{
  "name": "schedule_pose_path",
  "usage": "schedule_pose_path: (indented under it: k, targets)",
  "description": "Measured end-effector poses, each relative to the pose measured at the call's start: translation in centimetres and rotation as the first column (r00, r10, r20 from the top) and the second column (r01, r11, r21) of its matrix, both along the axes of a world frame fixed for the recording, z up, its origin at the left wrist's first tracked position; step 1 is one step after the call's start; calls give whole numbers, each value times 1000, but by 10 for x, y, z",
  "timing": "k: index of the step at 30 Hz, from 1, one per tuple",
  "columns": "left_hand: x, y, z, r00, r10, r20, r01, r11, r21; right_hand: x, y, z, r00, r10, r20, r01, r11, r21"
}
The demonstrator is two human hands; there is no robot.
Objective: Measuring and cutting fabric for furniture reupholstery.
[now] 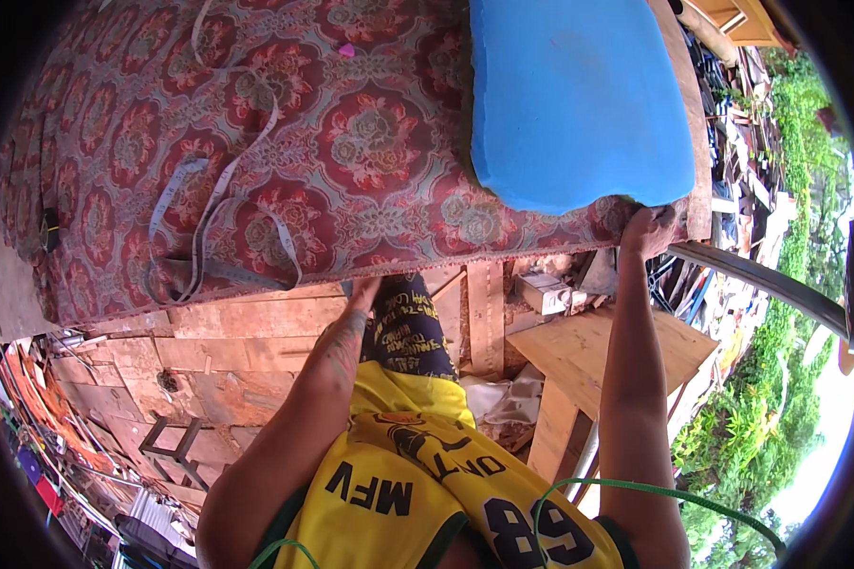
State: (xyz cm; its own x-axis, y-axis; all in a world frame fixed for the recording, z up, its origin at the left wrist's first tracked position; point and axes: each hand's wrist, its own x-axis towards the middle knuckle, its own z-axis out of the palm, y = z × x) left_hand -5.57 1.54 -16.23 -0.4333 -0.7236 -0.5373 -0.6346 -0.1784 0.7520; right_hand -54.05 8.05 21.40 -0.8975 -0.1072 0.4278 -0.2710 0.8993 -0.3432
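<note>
Patterned red and grey fabric covers the worktop in front of me. A blue foam slab with uneven edges lies on its right end, over a plain wooden edge. My right hand has curled fingers at the slab's lower right corner and the fabric's edge; exactly what it grips is hidden. My left hand is at the fabric's front edge, fingers hidden beneath it. A loose white measuring tape winds across the fabric, and a small pink piece lies near the top.
Below are a wooden board floor, a low plywood stand at right and a square frame at left. A long dark bar runs out rightward. Piled scrap and greenery line the right; a green cord hangs low.
</note>
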Motion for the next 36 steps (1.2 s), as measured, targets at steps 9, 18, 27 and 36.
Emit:
schedule_pose_path:
  k: [9, 18, 27, 36]
  targets:
    - [10, -20, 93, 975, -90, 206, -19, 881, 473, -1, 24, 12, 997, -52, -54, 54, 997, 46]
    - [35, -8, 68, 981, -139, 133, 99, 958, 271, -1, 18, 10, 999, -49, -13, 49, 998, 49]
    - [30, 8, 51, 976, 106, 190, -161, 939, 305, -3, 19, 8, 998, -51, -22, 52, 996, 75]
    - [44, 9, 21, 808, 589, -4, -451, 624, 638, 4, 0, 7, 1000, -11, -22, 12, 999, 46]
